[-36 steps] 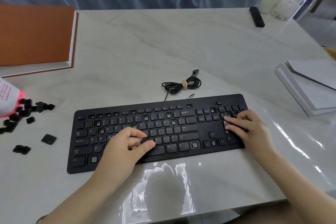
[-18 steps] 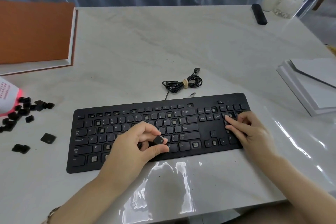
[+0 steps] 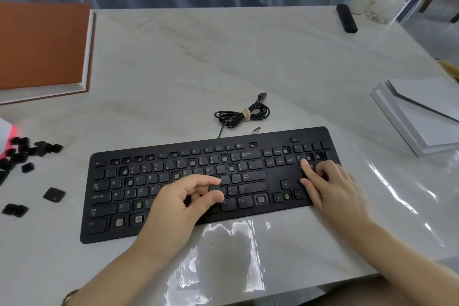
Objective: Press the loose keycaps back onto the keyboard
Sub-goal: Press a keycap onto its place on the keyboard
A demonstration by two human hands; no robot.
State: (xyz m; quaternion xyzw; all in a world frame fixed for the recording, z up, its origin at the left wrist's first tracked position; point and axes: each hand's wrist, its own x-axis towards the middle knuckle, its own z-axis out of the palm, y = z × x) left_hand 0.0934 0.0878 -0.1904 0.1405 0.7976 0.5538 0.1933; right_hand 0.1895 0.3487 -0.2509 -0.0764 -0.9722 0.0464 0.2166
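**Head camera: keycap (image 3: 214,187) pinched over the keyboard (image 3: 270,182)**

I see the left hand (image 3: 178,208) clenched on a small black keycap, thumb below and forefinger on top. It is held just over the lower letter rows, right of the keyboard's middle. I cannot tell whether it touches the keys beneath it. The right hand (image 3: 332,189) grasps nothing and lies relaxed on the number pad, with its forefinger stretched out onto a key near the pad's top left. I count several bare sockets (image 3: 260,199) across the board. The keyboard lies near the front edge of the marble table (image 3: 223,57), with its coiled cable (image 3: 244,114) just behind it. The loose keycaps (image 3: 24,151) lie scattered at the far left, well apart from both hands.
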